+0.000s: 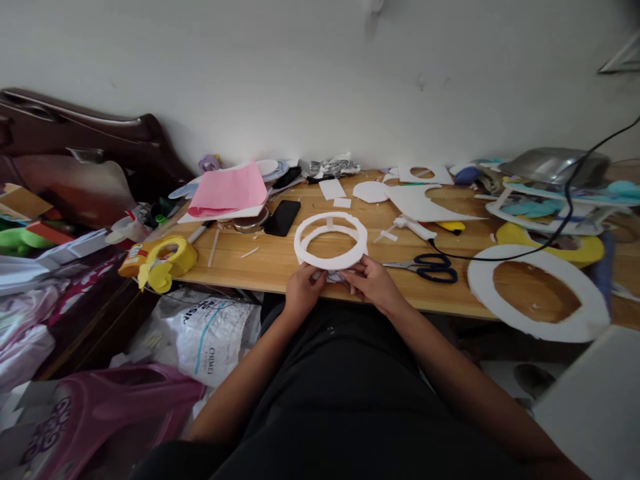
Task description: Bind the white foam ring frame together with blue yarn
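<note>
A white two-tier ring frame [354,257], which looks like foam board, stands at the table's near edge. A short upright strip joins its two rings at the back. My left hand [302,291] is closed at the near left of the frame, fingertips tucked under the upper ring. At the near right, my right hand [374,284] pinches just below the same rim. Between the fingertips a small pale piece shows partly; its shape is unclear. Right of the frame lie scissors [434,268] with dark handles and a white glue gun [416,229].
On the wooden table [280,261] are a black phone [283,218], pink sheet [230,189], yellow tape roll [179,257] and cut white board [425,204]. A large white ring [543,328] overhangs the right front edge. The black cord [505,257] crosses the right side.
</note>
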Demonstrator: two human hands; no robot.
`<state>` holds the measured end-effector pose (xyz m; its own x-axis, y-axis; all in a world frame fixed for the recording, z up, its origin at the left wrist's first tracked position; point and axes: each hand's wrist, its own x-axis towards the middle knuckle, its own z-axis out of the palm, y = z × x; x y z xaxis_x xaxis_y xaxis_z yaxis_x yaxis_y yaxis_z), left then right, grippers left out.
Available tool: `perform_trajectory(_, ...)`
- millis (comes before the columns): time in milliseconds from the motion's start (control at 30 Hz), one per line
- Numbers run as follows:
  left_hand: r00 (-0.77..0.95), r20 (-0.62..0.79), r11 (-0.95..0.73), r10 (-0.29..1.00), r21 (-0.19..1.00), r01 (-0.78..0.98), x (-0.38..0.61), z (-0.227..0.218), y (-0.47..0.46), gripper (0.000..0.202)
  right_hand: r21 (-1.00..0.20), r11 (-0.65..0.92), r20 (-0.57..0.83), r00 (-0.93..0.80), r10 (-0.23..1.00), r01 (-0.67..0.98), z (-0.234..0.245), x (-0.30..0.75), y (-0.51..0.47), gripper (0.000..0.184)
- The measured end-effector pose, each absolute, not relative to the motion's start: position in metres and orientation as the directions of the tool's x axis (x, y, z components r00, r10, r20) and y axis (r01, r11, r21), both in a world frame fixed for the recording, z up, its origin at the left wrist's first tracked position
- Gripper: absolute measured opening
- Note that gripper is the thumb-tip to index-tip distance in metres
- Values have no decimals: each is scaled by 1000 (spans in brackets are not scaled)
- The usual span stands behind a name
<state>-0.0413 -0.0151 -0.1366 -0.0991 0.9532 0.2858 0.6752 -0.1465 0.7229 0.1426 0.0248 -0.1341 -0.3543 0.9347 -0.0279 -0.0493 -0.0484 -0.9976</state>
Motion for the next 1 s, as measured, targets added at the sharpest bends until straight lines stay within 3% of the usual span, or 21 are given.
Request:
perform_trajectory(467,8,279,-225,960,756,615,-48,-134,-17,18,-998,-56,-45,-390,920,-15,-130,143,25,48)
perform_trajectory(1000,-164,262,-170,951,886,431,-39,-134,-15,15,-996,-65,-36,-412,910,-57,-129,140,26,45)
